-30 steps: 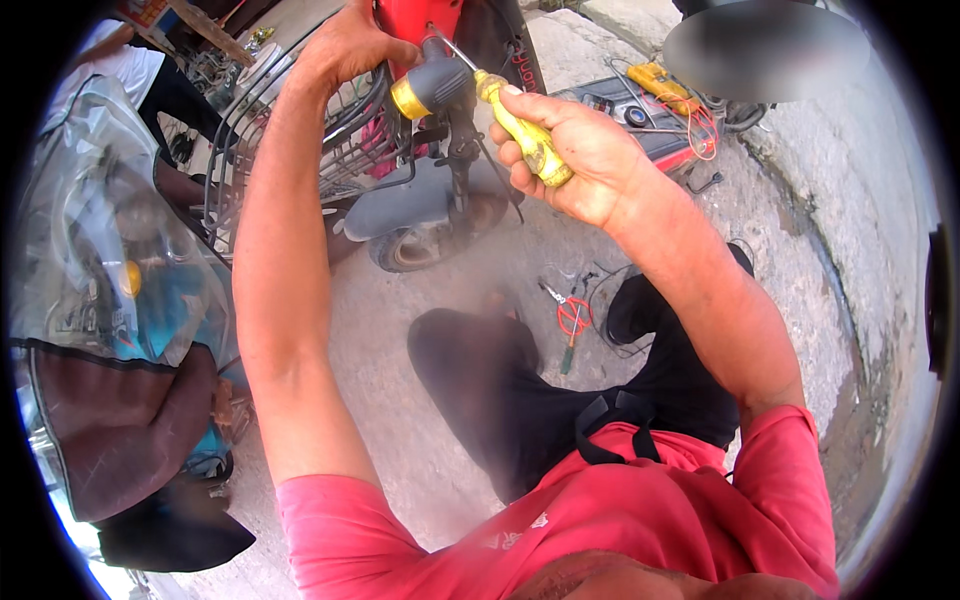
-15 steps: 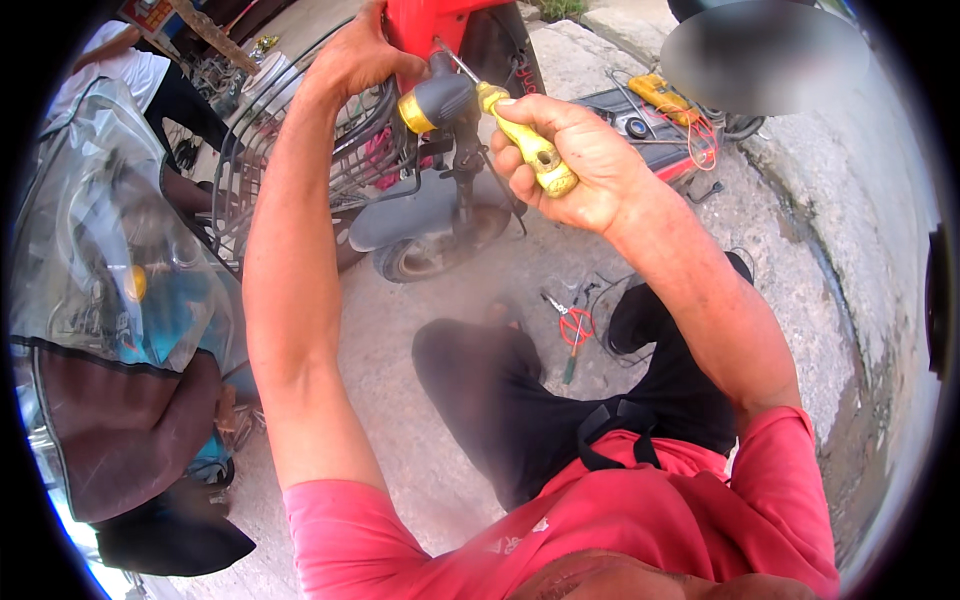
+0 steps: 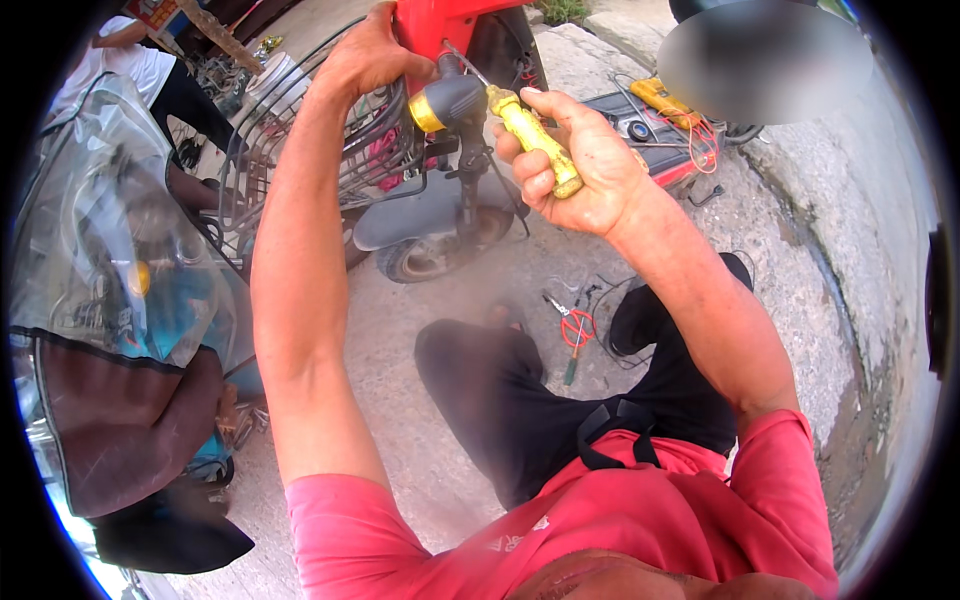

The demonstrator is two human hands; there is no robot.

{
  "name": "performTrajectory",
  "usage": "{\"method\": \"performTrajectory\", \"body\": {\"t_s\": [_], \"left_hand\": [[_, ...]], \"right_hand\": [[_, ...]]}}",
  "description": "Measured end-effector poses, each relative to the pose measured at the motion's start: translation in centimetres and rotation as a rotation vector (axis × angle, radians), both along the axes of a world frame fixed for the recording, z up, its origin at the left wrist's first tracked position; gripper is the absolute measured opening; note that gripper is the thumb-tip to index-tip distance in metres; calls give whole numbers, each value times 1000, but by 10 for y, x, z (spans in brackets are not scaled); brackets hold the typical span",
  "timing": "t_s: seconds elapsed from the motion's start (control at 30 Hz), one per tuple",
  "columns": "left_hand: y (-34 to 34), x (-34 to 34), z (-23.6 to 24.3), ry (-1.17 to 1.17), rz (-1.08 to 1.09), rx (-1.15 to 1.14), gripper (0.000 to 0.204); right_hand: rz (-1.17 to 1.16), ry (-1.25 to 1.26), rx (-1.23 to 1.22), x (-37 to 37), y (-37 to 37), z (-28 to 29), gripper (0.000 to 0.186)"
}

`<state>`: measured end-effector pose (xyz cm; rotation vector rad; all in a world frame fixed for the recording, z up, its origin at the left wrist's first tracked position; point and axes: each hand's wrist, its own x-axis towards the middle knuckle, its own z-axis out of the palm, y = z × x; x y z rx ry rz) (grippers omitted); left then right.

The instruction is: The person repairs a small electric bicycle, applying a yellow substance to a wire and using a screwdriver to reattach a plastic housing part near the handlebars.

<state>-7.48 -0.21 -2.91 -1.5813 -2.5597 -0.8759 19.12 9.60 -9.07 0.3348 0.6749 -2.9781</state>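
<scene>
My right hand (image 3: 590, 165) is wrapped around the yellow handle of a screwdriver (image 3: 535, 140), its thumb lifted off the handle. The metal shaft slants up and left to the red body panel (image 3: 424, 30) of a scooter-like vehicle; whether the tip sits in a screw is too small to tell. My left hand (image 3: 370, 58) grips the panel's left side, thumb stretched to the right and the other fingers partly hidden. Just below the thumb and shaft is a dark grey lamp (image 3: 462, 100) with a yellow lens.
A black wire basket (image 3: 350, 150) and front wheel (image 3: 420, 262) are beyond my arms. Red-handled scissors (image 3: 577, 322) and a green-handled tool (image 3: 570, 372) lie by my feet. Right, a yellow meter (image 3: 664, 98) with leads rests on a panel. A clear plastic cover (image 3: 90, 240) hangs left.
The screwdriver handle has turned in my right hand, and my thumb has come off it. Both hands and the vehicle appear slightly farther right in view.
</scene>
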Motion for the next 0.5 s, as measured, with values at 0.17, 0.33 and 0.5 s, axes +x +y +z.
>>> {"method": "performTrajectory", "body": {"t_s": [0.17, 0.33, 0.5], "left_hand": [[-2, -1, -2, 20, 15, 38, 93], [-2, 6, 3, 23, 62, 3, 95], [-2, 5, 3, 0, 52, 1, 100]], "right_hand": [[-220, -236, 375, -2, -20, 18, 24], [-109, -139, 218, -2, -5, 6, 21], [-57, -126, 84, 0, -9, 15, 24]]}}
